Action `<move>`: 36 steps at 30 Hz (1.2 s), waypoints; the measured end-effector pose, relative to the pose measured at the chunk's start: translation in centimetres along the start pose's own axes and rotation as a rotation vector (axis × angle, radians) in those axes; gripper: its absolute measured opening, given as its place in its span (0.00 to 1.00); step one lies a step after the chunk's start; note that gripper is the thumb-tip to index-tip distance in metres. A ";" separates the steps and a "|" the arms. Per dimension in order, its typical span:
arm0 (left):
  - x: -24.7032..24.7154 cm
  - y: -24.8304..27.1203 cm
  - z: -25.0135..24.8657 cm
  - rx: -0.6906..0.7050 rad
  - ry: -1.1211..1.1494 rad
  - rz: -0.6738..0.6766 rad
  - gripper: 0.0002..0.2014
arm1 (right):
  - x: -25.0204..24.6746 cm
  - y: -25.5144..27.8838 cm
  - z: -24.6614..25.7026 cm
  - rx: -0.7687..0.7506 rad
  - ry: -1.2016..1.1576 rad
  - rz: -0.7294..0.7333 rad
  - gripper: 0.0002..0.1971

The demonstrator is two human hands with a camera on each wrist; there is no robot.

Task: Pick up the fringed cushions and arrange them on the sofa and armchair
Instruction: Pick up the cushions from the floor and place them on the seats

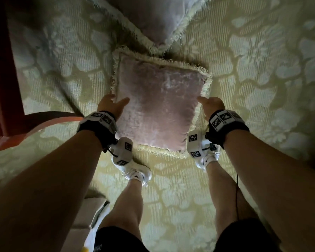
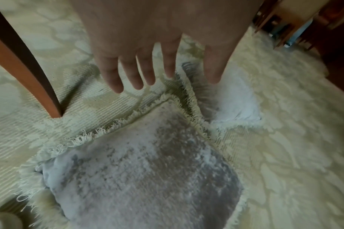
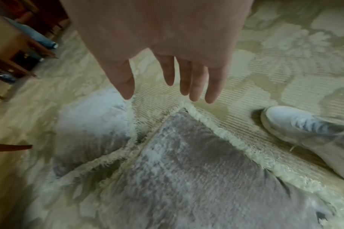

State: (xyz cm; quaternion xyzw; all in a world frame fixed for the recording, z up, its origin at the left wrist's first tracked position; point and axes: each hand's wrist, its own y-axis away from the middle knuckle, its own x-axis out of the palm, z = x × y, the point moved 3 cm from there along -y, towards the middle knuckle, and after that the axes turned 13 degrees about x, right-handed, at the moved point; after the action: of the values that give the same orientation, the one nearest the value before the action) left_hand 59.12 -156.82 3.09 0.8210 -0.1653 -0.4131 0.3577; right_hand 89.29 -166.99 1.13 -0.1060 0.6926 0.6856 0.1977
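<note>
**Hands flank the near cushion**

The near cushion (image 1: 158,106) lies flat on the carpet (image 1: 253,88); the left hand (image 1: 110,104) and right hand (image 1: 212,106) flank it, fingers straight and spread, gripping nothing; a 2nd cushion (image 1: 153,19) lies just beyond, corners nearly touching.

far cushion (image 1: 153,20) cut off by top edge; right wrist view blurred.

I was looking down into a home living room — a cream rug (image 1: 262,88) with a raised floral weave covered the floor, and two velvet cushions (image 1: 158,106) edged in pale fringe lay on it. A curved reddish wooden furniture leg (image 2: 30,74) stood on the rug, and further wooden chair legs (image 3: 14,62) showed at its far edge — domestic furnishings throughout.
</note>
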 end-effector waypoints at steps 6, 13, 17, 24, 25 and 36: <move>5.4 -6.6 4.7 -0.024 -0.012 -0.013 0.45 | 5.0 -7.4 -1.4 0.057 -0.074 0.042 0.38; 9.5 -13.6 8.5 -0.070 -0.077 -0.079 0.54 | 9.1 -15.0 -2.7 0.051 -0.116 -0.048 0.51; 11.1 -16.1 9.8 -0.102 -0.077 -0.116 0.59 | 9.8 -18.1 -4.0 0.083 -0.127 -0.046 0.59; 12.2 -18.3 10.6 -0.019 0.056 -0.128 0.54 | 10.3 -20.8 -5.9 0.121 -0.132 -0.009 0.55; 12.3 -18.3 10.8 -0.002 0.058 -0.129 0.51 | 10.5 -21.0 -6.1 0.119 -0.128 -0.006 0.53; 12.4 -19.2 12.1 0.061 0.183 -0.111 0.62 | 12.1 -22.5 -7.1 0.112 -0.172 0.011 0.42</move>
State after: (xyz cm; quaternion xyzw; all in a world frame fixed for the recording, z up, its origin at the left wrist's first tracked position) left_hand 56.53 -156.06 -22.62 0.8738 -0.0986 -0.3503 0.3225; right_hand 86.88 -173.33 -24.54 -0.0318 0.7107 0.6536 0.2584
